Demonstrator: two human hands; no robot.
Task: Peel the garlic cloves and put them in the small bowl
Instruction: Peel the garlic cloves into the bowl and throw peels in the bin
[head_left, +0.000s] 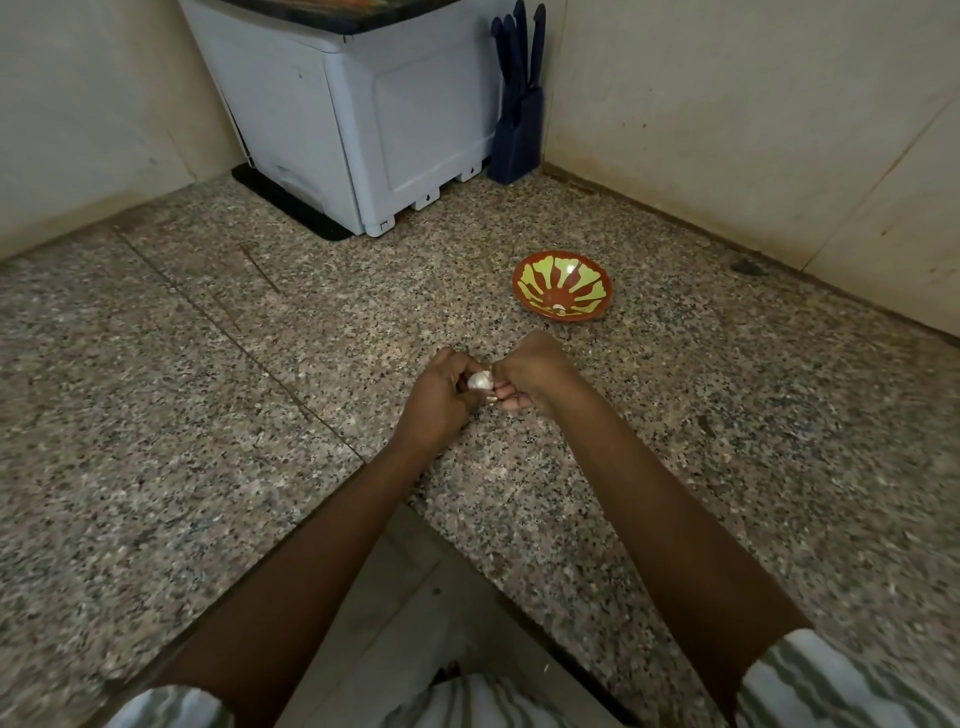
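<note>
surface: speckled granite counter (208, 364) in a corner, cream walls (753, 130) on both sides. the near edge is notched in front of the person, with pale floor (415, 597) below.
left grip: left hand (441, 397) is curled round the garlic (479, 381), fingers and thumb closed on it. back of the hand faces the camera.
right grip: right hand (530, 376) has its fingers curled in, tips pinching the garlic's right side, touching the left hand's fingers.
garlic: white-skinned, held between both hands, only a patch showing in the gap. it is low over the counter near the middle, cannot tell if it touches. bulb or single clove, cannot tell.
loose bit: small pale piece at the fingertips just under the garlic. skin or clove, cannot tell.
bowl: small red-brown bowl (530, 270) with yellow-green petal pattern, upright on the counter, beyond and right of the hands, apart from them.
clove: one pale clove (559, 309) inside the bowl at its near side.
appliance: white appliance (363, 114) with a dark top, back in the corner, on a black mat (291, 208).
knife block: dark blue knife block (519, 130) just right of the appliance, against the right wall, handles up.
sleeves: striped sleeves (831, 686) at the bottom edge, forearms bare.
</note>
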